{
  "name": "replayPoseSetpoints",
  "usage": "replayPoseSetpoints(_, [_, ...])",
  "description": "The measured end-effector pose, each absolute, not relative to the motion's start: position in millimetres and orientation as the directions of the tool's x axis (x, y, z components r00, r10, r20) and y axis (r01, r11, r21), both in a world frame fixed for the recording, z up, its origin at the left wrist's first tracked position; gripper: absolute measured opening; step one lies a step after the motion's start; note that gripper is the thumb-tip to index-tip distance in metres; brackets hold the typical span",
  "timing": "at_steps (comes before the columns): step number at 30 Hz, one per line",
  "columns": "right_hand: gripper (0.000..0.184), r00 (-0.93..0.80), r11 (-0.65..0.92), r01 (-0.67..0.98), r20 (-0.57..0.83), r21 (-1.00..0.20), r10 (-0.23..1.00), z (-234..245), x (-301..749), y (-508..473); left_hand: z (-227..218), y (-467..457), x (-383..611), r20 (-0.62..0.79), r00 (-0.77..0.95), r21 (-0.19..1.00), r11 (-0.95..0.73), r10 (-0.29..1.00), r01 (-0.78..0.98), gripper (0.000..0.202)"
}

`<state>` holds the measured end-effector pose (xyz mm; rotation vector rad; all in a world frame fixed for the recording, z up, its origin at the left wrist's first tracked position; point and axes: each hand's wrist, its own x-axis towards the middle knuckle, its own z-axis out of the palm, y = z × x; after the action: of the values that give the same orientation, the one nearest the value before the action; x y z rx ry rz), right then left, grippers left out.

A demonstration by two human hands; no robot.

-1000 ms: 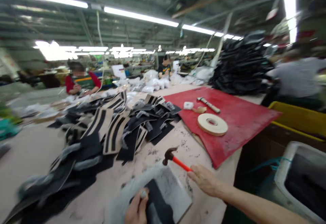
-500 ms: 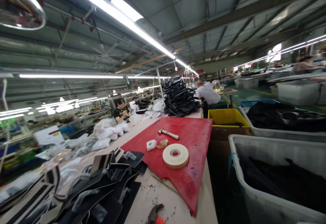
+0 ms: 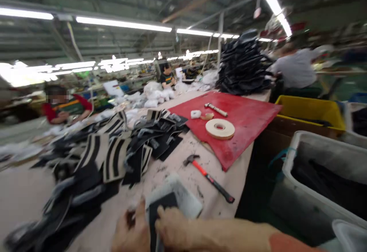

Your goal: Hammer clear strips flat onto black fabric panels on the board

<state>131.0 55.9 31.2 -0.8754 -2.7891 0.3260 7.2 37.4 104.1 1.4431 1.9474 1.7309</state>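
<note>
At the bottom of the head view, a flat black piece of material (image 3: 165, 203) lies over a pale grey-white slab (image 3: 187, 200). My right hand (image 3: 173, 225) reaches in from the right, its fingers closed on the black piece. Beside it, my left hand (image 3: 129, 229) is curled at the piece's left edge. Something small and dark shows between its thumb and fingers, too blurred to name. A claw hammer (image 3: 208, 177) with a red and black handle lies to the right of the slab. To the left spreads a heap of black pieces and striped cream-and-black pieces (image 3: 116, 158).
A red sheet (image 3: 243, 110) holds a roll of cream tape (image 3: 226, 130), a pale-handled hammer (image 3: 216, 109) and a small white block (image 3: 195, 114). Behind it rises a black stack (image 3: 243, 64). Bins (image 3: 298, 160) stand right of the table. Co-workers (image 3: 295, 68) sit farther off.
My view has swung down and to the left. Both my hands, the black piece and the slab now show. The red-handled hammer is now fully in view.
</note>
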Motion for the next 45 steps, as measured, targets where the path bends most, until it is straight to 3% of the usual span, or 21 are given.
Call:
replayPoseSetpoints(3, [0.022,-0.689,0.685,0.71,0.037,-0.164,0.723,39,116,46,92,18,-20,0.41,-0.686,0.846,0.029,0.601,0.532,0.038])
replayPoseSetpoints(7, [0.019,-0.556,0.548,0.814,0.014,-0.191,0.831,63,133,62,74,5,-36,0.341,-0.743,0.905,0.013,0.575,0.425,0.042])
replayPoseSetpoints(9, [0.024,-0.493,0.467,0.845,-0.041,-0.259,0.869,67,145,63,60,-1,-37,0.271,-0.769,0.935,0.032,0.579,0.353,0.042])
replayPoseSetpoints(13, [0.029,-0.416,0.267,0.816,-0.202,-0.512,0.887,49,156,40,31,1,-32,0.151,-0.752,0.976,0.023,0.642,0.215,0.038])
replayPoseSetpoints(16, [0.041,-0.389,0.161,0.707,-0.189,-0.688,0.901,26,153,14,18,12,-25,0.067,-0.681,0.994,0.011,0.729,0.109,0.035])
replayPoseSetpoints(20, [0.076,-0.391,0.205,0.681,-0.112,-0.703,0.913,5,151,-5,1,31,-16,-0.01,-0.591,0.999,-0.023,0.807,-0.048,0.032])
replayPoseSetpoints(25, [0.066,-0.493,0.323,0.722,-0.128,-0.612,0.86,4,156,2,-22,43,-10,-0.042,-0.47,0.997,0.004,0.882,-0.08,0.031])
replayPoseSetpoints(34, [0.036,-0.482,0.226,0.675,-0.188,-0.702,0.856,14,157,8,-16,27,-10,0.022,-0.463,0.99,0.044,0.886,0.13,0.023])
replayPoseSetpoints(45, [0.047,-0.461,0.166,0.655,-0.216,-0.737,0.861,13,152,3,-25,23,-14,0.021,-0.432,0.987,0.05,0.902,0.151,0.027])
